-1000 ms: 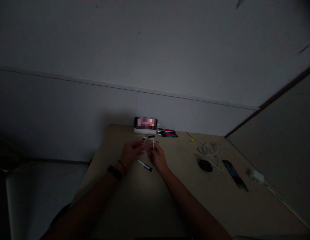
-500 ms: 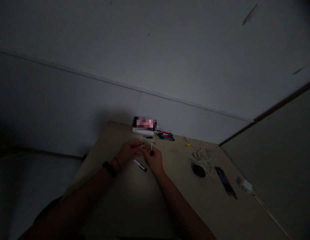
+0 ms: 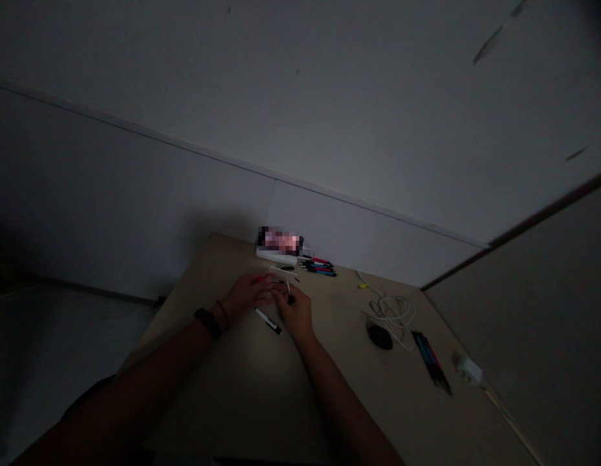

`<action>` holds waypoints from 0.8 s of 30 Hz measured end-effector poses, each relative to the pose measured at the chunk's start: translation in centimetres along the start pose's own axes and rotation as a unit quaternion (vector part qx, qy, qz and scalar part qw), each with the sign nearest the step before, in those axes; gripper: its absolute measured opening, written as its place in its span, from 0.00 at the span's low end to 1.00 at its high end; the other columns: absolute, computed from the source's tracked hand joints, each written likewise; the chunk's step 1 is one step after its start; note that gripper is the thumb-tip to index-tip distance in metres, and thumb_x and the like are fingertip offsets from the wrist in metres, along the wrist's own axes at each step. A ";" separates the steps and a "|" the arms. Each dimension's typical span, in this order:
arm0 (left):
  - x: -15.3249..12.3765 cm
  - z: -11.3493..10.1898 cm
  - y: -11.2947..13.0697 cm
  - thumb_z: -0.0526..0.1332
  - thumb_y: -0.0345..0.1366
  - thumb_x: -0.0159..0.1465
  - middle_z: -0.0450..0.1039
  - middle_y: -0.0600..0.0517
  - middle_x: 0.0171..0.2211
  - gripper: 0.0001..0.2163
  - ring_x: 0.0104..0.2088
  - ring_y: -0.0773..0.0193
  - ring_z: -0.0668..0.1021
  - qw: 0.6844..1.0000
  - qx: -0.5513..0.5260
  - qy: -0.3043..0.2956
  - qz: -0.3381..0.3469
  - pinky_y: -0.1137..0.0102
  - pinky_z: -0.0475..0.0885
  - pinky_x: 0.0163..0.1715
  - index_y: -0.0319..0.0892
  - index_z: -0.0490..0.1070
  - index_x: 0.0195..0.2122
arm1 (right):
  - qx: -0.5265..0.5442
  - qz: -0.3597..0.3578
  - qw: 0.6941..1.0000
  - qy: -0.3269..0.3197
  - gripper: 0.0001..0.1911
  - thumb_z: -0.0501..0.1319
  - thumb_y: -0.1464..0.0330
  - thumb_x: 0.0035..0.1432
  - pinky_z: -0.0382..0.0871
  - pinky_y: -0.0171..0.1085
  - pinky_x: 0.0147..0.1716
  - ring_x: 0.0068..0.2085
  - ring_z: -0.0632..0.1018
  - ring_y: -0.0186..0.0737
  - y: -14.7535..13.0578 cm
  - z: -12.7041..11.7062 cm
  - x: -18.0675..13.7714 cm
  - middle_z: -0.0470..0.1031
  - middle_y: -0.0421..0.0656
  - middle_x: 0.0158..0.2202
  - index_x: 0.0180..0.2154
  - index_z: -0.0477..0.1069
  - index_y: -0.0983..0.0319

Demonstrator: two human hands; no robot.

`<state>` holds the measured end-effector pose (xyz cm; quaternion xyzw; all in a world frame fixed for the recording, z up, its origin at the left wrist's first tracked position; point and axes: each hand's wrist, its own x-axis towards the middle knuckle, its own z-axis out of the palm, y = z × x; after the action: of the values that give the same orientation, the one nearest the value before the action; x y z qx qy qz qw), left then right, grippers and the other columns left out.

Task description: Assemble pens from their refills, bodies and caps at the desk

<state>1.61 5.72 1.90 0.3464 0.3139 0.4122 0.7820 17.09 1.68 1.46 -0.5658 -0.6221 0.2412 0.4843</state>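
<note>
Both my hands meet over the middle of a light wooden table in dim light. My left hand, with a dark band and a red cord at the wrist, is closed on a thin red pen part. My right hand pinches a small white stick with a dark end that points upward. The fingertips of the two hands touch. A white pen barrel with a black tip lies on the table just under the hands.
A phone leans at the table's far edge on a white block. Several red, blue and black pens lie beside it. To the right are a coiled white cable, a dark round object, more pens and a white plug.
The head has tilted, so the table sits lower and further left. My hands have drawn closer together, and the white stick in my right hand now stands lower.
</note>
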 end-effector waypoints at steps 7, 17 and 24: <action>0.0 0.0 0.0 0.72 0.47 0.58 0.81 0.36 0.46 0.23 0.45 0.52 0.84 1.000 0.001 0.005 -0.007 0.63 0.79 0.42 0.37 0.75 0.49 | 0.023 0.019 1.000 -0.002 0.15 0.63 0.57 0.58 0.64 0.35 0.28 0.25 0.68 0.36 0.0 0.2 0.0 0.69 0.37 0.22 0.37 0.80 0.62; 0.0 0.1 0.2 0.72 0.49 0.56 0.81 0.40 0.45 0.25 0.39 0.56 0.85 0.996 0.069 0.037 0.047 0.66 0.79 0.36 0.39 0.75 0.51 | 0.051 0.030 0.998 -0.005 0.15 0.63 0.56 0.59 0.65 0.36 0.31 0.29 0.70 0.37 0.0 0.3 0.1 0.74 0.40 0.27 0.35 0.77 0.62; -0.5 -0.2 0.8 0.65 0.50 0.61 0.75 0.53 0.24 0.17 0.23 0.67 0.75 0.937 0.258 0.130 0.195 0.72 0.71 0.26 0.39 0.80 0.39 | 0.062 0.047 0.995 0.061 0.15 0.60 0.55 0.60 0.67 0.37 0.35 0.34 0.73 0.40 -0.2 0.1 0.4 0.74 0.41 0.30 0.32 0.71 0.60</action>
<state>0.93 5.70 2.53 0.5338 0.4345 0.5034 0.5222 16.98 2.03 1.71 -0.5773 -0.5479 0.2666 0.5436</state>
